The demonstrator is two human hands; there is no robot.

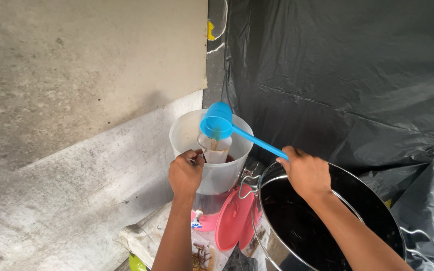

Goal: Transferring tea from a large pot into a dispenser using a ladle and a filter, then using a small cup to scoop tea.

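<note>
Single head-worn view, close above both hands, angled down toward the wall (66, 100).

Cluttered surface (141, 236), translucent dispenser (187, 135), steel pot (327, 251)

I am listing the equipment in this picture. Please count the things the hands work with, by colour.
Blue: 1, the ladle
Pink: 1, the lid
White translucent: 1, the dispenser bucket
Pale cloth: 1, the strainer
Steel: 1, the large pot
Total: 5
</note>
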